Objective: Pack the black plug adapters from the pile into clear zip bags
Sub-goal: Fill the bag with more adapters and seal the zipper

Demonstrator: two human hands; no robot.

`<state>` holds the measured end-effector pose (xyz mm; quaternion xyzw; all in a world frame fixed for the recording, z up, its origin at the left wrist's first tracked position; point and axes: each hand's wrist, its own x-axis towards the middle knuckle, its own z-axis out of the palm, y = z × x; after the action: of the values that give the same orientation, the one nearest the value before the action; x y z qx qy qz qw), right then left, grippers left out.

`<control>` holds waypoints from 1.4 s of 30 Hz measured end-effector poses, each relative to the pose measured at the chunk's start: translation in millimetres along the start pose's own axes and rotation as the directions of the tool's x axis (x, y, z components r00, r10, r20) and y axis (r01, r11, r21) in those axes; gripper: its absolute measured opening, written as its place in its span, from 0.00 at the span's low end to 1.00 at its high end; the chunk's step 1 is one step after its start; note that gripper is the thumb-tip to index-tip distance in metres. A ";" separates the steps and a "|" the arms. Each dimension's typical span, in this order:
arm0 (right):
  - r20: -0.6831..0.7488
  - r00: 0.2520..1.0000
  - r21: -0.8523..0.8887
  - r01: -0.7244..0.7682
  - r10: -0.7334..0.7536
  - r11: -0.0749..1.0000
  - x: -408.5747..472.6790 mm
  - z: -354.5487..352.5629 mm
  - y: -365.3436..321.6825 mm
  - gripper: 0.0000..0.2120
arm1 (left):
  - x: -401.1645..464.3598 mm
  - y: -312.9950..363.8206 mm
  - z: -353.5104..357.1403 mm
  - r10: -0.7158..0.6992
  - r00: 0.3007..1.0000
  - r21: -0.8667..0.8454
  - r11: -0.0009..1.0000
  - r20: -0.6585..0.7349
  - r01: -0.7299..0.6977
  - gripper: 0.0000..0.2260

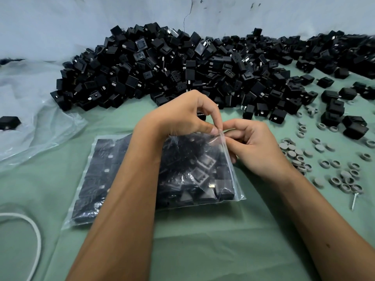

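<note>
Both hands pinch the top edge of a clear zip bag (pixel 203 175): the left hand (pixel 182 116) nips the seal between thumb and fingertips, and the right hand (pixel 255 147) grips the same strip just beside it, at the bag's far right corner. From that corner the seal seems to run back toward the left under the left forearm, so the closing stroke probably goes that way. The bag lies flat on the green table (pixel 203 250), packed with black adapters, and the loose pile (pixel 172 67) sits just beyond.
</note>
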<state>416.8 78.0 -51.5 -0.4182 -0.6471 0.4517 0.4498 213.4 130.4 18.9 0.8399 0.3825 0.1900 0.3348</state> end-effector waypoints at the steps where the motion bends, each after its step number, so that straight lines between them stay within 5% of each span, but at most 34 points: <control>1: 0.025 1.000 0.014 0.007 -0.007 1.000 -0.7 0.3 -0.3 0.05 | 0.1 0.0 0.3 0.001 1.000 0.000 1.000 -0.002 -0.001 0.03; 15: 0.186 0.983 0.061 -0.012 0.001 0.998 0.3 -5.4 -1.7 0.08 | 4.2 -0.1 3.8 -0.010 1.000 0.019 1.000 -0.020 0.010 0.05; 19: -0.028 1.000 -0.102 0.003 -0.006 0.995 1.5 -4.1 0.2 0.06 | 4.4 0.3 4.6 -0.002 1.000 0.019 1.000 -0.009 0.002 0.05; 21: -0.225 0.964 -0.472 0.019 -0.141 0.882 3.9 -7.9 7.4 0.06 | 4.6 -0.4 5.4 -0.010 1.000 0.007 1.000 -0.011 0.010 0.05; 23: -0.242 0.938 -0.755 -0.021 -0.249 0.655 8.0 -13.6 11.6 0.13 | 5.4 -1.0 6.7 -0.023 1.000 0.011 1.000 -0.013 0.023 0.04; 29: -0.115 0.988 -0.916 -0.144 0.100 0.375 22.0 -22.1 28.2 0.28 | 4.6 -0.7 6.7 -0.039 0.999 0.010 0.999 -0.010 0.040 0.04; 33: -0.085 0.996 -0.882 -0.092 0.036 0.463 22.6 -19.3 29.5 0.26 | 3.9 0.4 7.7 -0.046 0.999 0.004 0.999 -0.008 0.046 0.04; 39: -0.177 0.919 -0.802 0.073 -0.352 0.593 16.4 -15.1 21.0 0.05 | 4.3 0.2 8.0 -0.058 0.998 0.008 0.998 -0.007 0.058 0.04; 42: -0.186 0.934 -0.845 0.006 -0.306 0.534 19.7 -10.7 19.8 0.13 | 4.3 0.6 7.7 -0.060 0.998 0.010 0.998 -0.002 0.060 0.04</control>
<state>424.9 103.7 -64.5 -0.5863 -0.7383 -0.0244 0.3324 220.8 130.2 14.2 0.8296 0.4089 0.1786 0.3357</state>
